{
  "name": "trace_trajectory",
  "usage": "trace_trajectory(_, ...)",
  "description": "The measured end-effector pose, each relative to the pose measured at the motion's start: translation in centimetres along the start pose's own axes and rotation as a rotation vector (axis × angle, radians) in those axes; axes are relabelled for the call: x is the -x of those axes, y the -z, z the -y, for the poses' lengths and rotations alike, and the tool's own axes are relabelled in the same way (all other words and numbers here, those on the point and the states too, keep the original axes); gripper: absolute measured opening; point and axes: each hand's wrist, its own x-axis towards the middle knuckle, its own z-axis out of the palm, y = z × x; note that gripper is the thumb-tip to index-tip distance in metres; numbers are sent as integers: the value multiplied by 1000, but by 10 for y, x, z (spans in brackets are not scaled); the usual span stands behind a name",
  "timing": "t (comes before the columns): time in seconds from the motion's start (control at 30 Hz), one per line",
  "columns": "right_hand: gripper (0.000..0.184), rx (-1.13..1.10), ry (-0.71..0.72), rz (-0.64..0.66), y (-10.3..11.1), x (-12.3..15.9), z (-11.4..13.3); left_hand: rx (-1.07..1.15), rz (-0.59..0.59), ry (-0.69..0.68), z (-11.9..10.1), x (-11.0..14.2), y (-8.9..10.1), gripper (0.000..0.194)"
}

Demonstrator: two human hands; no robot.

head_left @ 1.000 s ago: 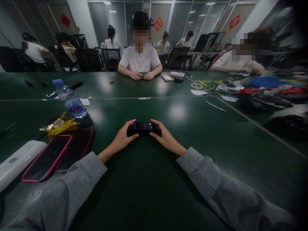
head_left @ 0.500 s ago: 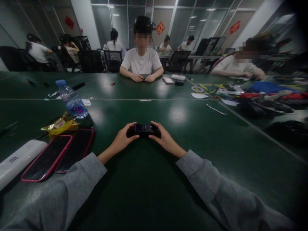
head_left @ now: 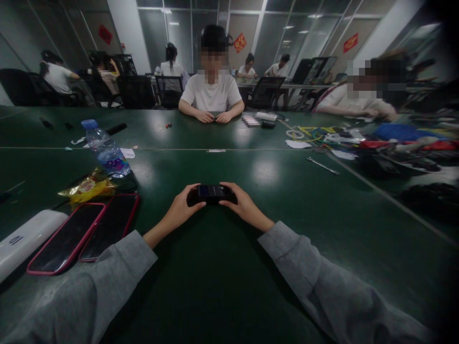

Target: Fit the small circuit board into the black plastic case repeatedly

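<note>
Between my two hands is a small black handheld device point(head_left: 212, 192) with a little screen at its left and buttons towards its right; its exact kind I cannot make out. My left hand point(head_left: 188, 199) grips the left end, thumb along the near side and fingers behind. The right end is held the same way by my right hand point(head_left: 238, 199), whose fingers cover part of its top. The device is at or just above the green table point(head_left: 215, 267); which of the two I cannot tell.
To the left are two red-edged phones point(head_left: 68, 236), a white power bank point(head_left: 32, 239), a yellow packet point(head_left: 88, 188) and a water bottle point(head_left: 107, 150). A wrench point(head_left: 322, 165) and a heap of cables point(head_left: 322, 136) lie right. A person point(head_left: 211, 91) sits opposite.
My right hand's fingers have shifted slightly left over the device's top, covering more of its right end. Both hands still hold it; the whole view has shifted a little.
</note>
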Motion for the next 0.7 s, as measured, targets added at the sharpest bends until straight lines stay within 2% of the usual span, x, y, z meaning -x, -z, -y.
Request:
trace_trajectory(0.13,54,2,8,4,1,2,4,15,1,20,-6,1,-1,63)
trace_trajectory(0.33,52,-10,38,22,5,5,10,-3,71,40,-14,3,2,49)
trace_trajectory(0.53,48,-27,110,29,4,3,11,-33,134,-28,-10,2,1,67)
trace_trajectory(0.7,45,2,169,73,0,5,13,-59,154,-39,-7,2,0,72)
